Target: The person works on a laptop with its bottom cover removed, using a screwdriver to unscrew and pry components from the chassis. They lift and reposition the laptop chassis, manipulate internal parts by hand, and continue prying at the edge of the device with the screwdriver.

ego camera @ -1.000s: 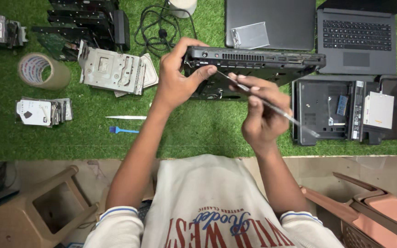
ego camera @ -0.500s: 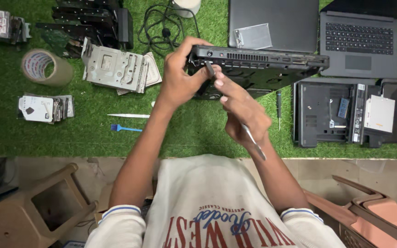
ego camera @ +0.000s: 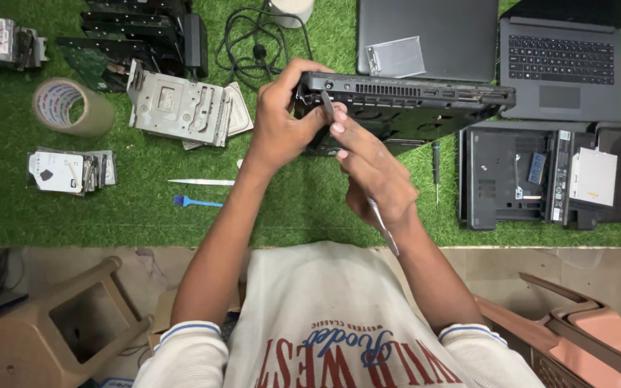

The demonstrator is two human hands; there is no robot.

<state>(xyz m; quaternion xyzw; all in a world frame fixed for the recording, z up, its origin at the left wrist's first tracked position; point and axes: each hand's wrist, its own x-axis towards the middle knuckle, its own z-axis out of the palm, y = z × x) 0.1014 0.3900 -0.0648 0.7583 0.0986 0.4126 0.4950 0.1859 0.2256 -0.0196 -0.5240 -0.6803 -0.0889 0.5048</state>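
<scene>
— So what did your hands have just then?

— My left hand [ego camera: 278, 133] was clamped round the left end of the laptop base [ego camera: 404, 108], holding it tilted up on edge above the turf [ego camera: 289, 208], near the middle of the far edge. My right hand [ego camera: 371, 176] was closed on a thin metal pry tool [ego camera: 382, 223]; its tip sat against the base's near left corner, by my left thumb, and its tail stuck out past my wrist.

— And around it?

— A screwdriver [ego camera: 436, 169] lay on the turf just right of my right hand. An opened black case [ego camera: 540, 176] sat by the right edge, an open laptop [ego camera: 566, 68] beyond it. Toward the left edge were a tape roll [ego camera: 70, 108], a metal bracket [ego camera: 177, 108], tweezers [ego camera: 199, 182] and a small blue brush [ego camera: 195, 203].
</scene>
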